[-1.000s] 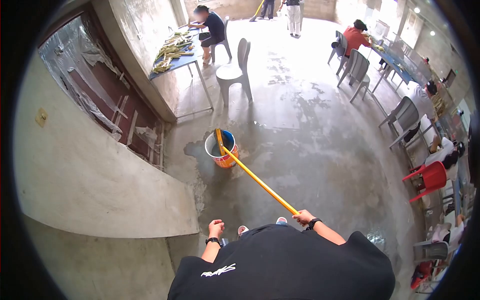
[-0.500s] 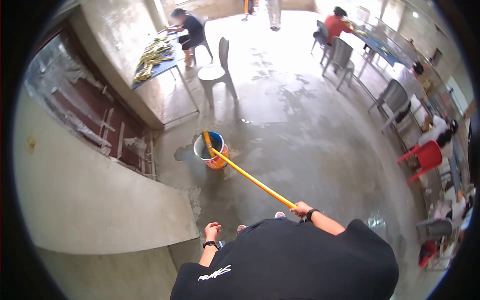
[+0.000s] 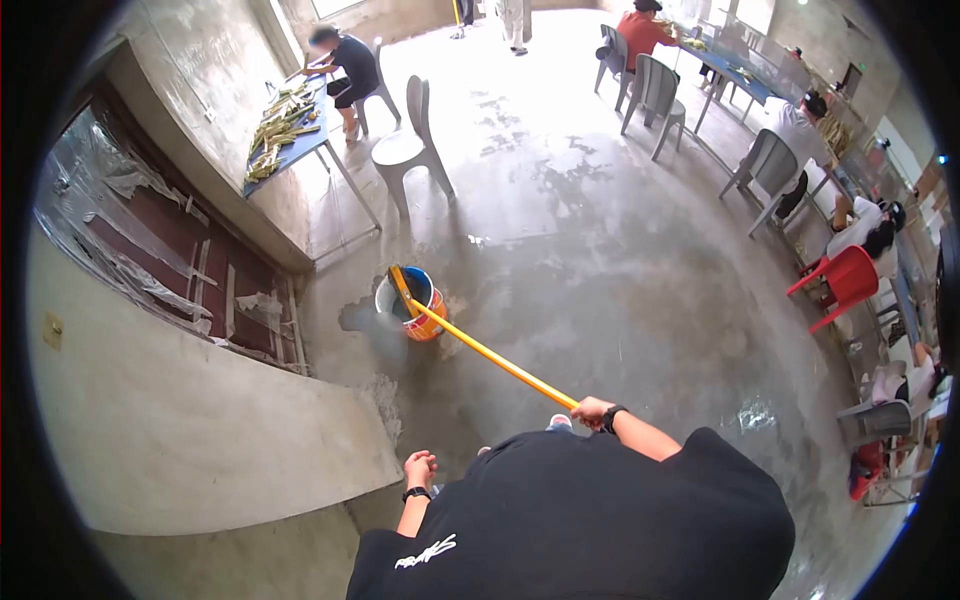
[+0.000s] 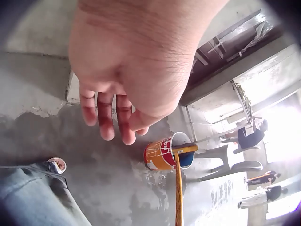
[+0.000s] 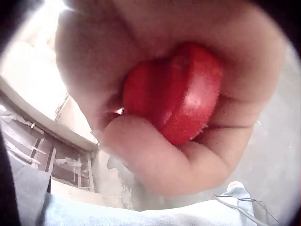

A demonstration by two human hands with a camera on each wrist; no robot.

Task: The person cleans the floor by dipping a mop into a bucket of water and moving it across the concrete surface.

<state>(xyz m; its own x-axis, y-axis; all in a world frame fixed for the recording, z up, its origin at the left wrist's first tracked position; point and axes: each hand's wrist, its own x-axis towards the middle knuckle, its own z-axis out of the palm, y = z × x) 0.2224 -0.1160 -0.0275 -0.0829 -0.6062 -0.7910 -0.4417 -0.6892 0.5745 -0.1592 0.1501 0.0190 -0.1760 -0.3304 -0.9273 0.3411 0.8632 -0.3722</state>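
My right hand [image 3: 592,412] grips the upper end of a yellow pole [image 3: 500,362]. In the right wrist view its fingers [image 5: 155,160] curl round the red end cap [image 5: 178,94]. The pole slopes down to a yellow mop head [image 3: 402,290], which leans inside an orange and white bucket [image 3: 425,322] on the wet floor. My left hand [image 3: 420,468] hangs beside my body, holding nothing; in the left wrist view its fingers [image 4: 106,117] are loosely bent. Whatever part of the head lies down in the bucket is hidden.
A grey chair [image 3: 405,150] stands beyond the bucket, near a blue table [image 3: 300,145] with plant strips and a seated person. More chairs, a red chair [image 3: 845,280], tables and seated people line the right side. A low wall [image 3: 200,420] borders the left.
The bucket, chairs and tables have shifted left in the head view as the view turned. My right hand keeps its grip on the pole; the mop head is still in the bucket.
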